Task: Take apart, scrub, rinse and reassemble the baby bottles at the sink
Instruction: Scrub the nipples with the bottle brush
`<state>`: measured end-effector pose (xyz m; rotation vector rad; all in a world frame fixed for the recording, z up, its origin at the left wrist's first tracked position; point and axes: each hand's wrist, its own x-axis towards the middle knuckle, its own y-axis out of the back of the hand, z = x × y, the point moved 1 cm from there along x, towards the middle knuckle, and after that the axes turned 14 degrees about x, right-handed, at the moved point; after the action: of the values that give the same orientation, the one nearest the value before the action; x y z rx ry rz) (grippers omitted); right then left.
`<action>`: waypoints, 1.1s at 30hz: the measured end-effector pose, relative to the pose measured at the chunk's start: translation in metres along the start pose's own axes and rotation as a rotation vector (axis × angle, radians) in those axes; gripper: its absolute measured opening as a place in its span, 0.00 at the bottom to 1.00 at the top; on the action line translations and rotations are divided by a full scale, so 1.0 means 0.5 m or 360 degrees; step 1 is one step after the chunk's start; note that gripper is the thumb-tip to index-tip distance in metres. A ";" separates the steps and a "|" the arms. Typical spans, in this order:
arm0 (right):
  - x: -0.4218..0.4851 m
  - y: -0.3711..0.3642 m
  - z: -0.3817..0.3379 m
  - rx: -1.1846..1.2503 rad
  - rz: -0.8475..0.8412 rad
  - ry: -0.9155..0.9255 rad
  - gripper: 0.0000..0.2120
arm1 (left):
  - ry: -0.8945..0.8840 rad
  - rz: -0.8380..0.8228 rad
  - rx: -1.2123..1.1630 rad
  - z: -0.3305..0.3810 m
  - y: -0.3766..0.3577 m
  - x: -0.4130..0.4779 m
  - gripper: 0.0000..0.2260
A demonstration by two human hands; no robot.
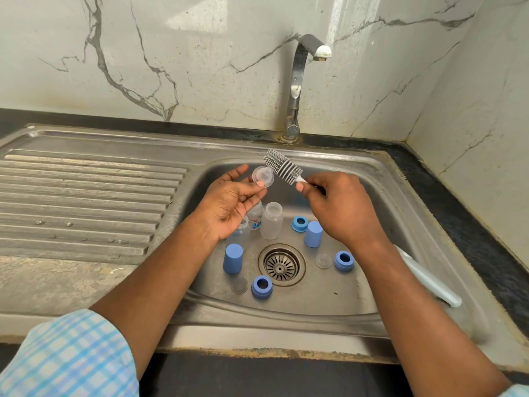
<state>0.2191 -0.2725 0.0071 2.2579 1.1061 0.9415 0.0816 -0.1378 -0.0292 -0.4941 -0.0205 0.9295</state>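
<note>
Head view, brush [282, 166] bristles pointing upper-left

The brush [282, 166] handle vanishes inside my right hand [340, 207] fingers. My left hand [232, 204] thumb covers part of the clear nipple [263, 176] rim. Under those fingers, palm and wrist hide part of the printed bottle [255, 217] and clear bottle [241, 233]; print too small to read. Right forearm hides one end of the pale long tool [429, 279]. Sleeve [71, 356] cut by bottom edge.
</note>
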 end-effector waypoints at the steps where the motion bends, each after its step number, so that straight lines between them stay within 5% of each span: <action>1: 0.000 -0.001 -0.002 0.0008 -0.0003 0.0003 0.14 | 0.0007 -0.0011 0.0085 0.001 -0.001 -0.003 0.19; 6: -0.001 0.001 -0.005 0.0002 -0.0022 -0.0003 0.15 | 0.0088 -0.0118 0.0377 -0.001 -0.011 -0.014 0.11; 16: 0.000 0.002 -0.003 -0.0082 -0.0025 -0.0034 0.14 | 0.0254 -0.0201 0.0391 0.000 -0.009 -0.023 0.04; 23: 0.006 0.017 0.010 -0.0056 0.0207 -0.0032 0.16 | 0.0283 0.0078 0.0252 -0.001 -0.001 -0.014 0.05; 33: -0.004 -0.016 -0.014 -0.0122 -0.0168 0.0033 0.15 | 0.0153 0.0080 0.0136 -0.003 -0.009 -0.014 0.04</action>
<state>0.2092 -0.2689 0.0059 2.1112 1.1659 0.9501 0.0809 -0.1460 -0.0272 -0.4610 0.1189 0.9505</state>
